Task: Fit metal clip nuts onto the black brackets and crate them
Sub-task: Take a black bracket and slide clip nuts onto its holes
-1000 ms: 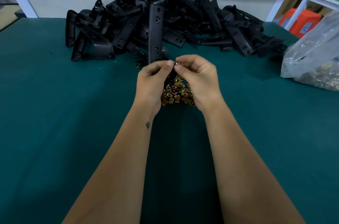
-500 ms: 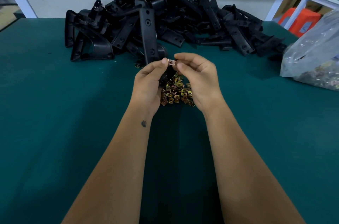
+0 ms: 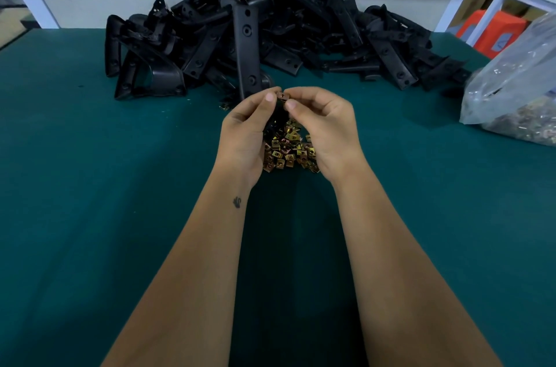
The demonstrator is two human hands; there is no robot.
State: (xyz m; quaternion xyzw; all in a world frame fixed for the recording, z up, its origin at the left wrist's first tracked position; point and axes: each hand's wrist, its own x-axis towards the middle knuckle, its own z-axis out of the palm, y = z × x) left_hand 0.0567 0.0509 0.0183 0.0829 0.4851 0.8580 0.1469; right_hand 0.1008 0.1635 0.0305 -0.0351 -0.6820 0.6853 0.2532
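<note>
A green counter (image 3: 90, 216) carries all parts. A large heap of black brackets (image 3: 301, 35) is piled at its far edge, against the wall. A clear plastic bag (image 3: 517, 90) of small metal parts lies at the right edge. A small pile of brass-coloured clip nuts (image 3: 285, 150) rests on the counter between the two wrists.

One black bracket (image 3: 247, 48) is held upright over the pile, its long flat arm with holes pointing away from the camera. Its lower end is gripped by the left hand (image 3: 243, 132), whose fingers are curled round it, with the thumb tip raised at the top. A single clip nut (image 3: 282, 95) is pinched between thumb and forefinger of the right hand (image 3: 325, 126) and is seated at the near end of the bracket, just beside the left thumb; whether it is fully pushed on cannot be told.

Compared with half a second earlier, the bracket is tilted slightly less to the left, and the clip nut is drawn closer against the bracket end.

Both forearms are extended forward from the lower edge, converging, with the hands meeting above the clip nuts and clear of the counter.
</note>
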